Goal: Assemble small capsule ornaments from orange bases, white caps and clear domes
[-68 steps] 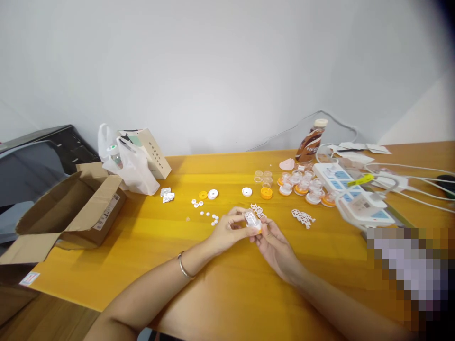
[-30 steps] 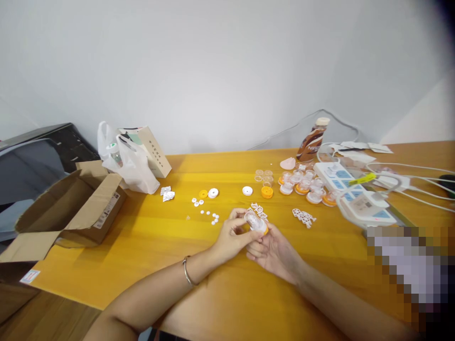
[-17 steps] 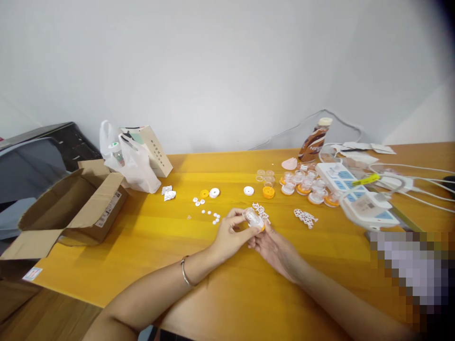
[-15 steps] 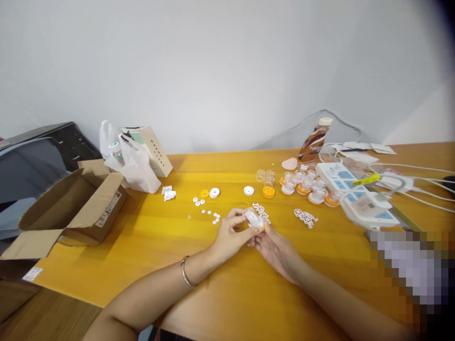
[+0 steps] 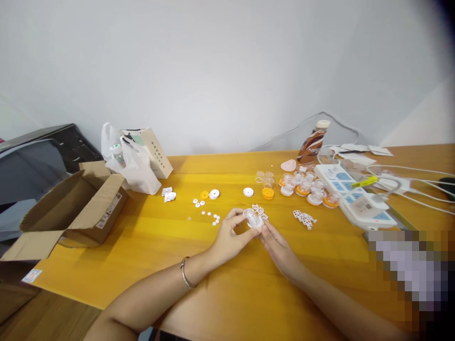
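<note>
Over the front middle of the table I hold a small clear plastic domed case (image 5: 253,218) up off the wood. My left hand (image 5: 231,237) is closed round its left side, thumb below and fingers above. The fingertips of my right hand (image 5: 279,244) pinch its lower right edge, partly hiding the base. Just behind it lie white openwork plastic pieces (image 5: 261,212). Farther back are a white disc (image 5: 248,192) and an orange round base (image 5: 268,193). Small white caps (image 5: 216,219) are scattered left of my hands.
Several finished-looking clear domed cases (image 5: 302,183) cluster at right, beside a power strip (image 5: 369,206) with cables. A brown drink bottle (image 5: 313,142) stands behind them. At left are an open cardboard box (image 5: 81,203), a white plastic bag (image 5: 137,168) and foil packets (image 5: 169,195).
The right hand's fingers have shifted on the base and now look more drawn together. Orange that showed at the case's lower edge is no longer visible. The left hand keeps its hold.
</note>
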A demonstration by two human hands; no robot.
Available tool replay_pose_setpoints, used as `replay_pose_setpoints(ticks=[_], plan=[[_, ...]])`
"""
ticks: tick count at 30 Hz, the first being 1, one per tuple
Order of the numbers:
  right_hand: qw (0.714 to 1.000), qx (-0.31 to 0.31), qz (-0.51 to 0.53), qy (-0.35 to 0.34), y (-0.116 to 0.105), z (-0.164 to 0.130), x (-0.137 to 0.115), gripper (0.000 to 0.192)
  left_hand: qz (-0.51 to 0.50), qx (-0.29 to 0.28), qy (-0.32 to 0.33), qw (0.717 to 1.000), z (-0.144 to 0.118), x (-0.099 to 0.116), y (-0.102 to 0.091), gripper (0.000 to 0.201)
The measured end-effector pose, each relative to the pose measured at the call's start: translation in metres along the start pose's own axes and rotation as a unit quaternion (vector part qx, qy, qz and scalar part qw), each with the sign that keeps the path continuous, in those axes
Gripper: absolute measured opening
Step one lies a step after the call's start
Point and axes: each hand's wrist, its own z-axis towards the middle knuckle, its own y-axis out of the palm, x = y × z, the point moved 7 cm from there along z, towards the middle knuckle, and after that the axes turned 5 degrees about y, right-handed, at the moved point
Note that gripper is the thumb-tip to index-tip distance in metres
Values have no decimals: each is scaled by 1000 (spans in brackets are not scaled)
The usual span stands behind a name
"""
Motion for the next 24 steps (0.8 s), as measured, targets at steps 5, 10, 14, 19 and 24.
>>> replay_pose_setpoints(ticks=[5, 10, 14, 19, 24], plan=[[976, 87, -162, -119, -6, -4, -30, 32, 49, -3, 42, 998, -2, 2, 2, 20], [924, 91, -317, -193, 3, -14, -48, 30, 118, -60, 46, 990, -10, -9, 12, 32], [911, 101, -346, -201, 0, -9, -54, 20, 37, -37, 4, 999, -15, -22, 14, 66], [904, 246, -282, -205, -55, 13, -74, 35, 6, -14, 16, 1000, -24, -15, 17, 51], [833, 341, -395, -186, -109, 23, -100, 35, 66, -202, 132, 968, -41, 3, 48, 39]])
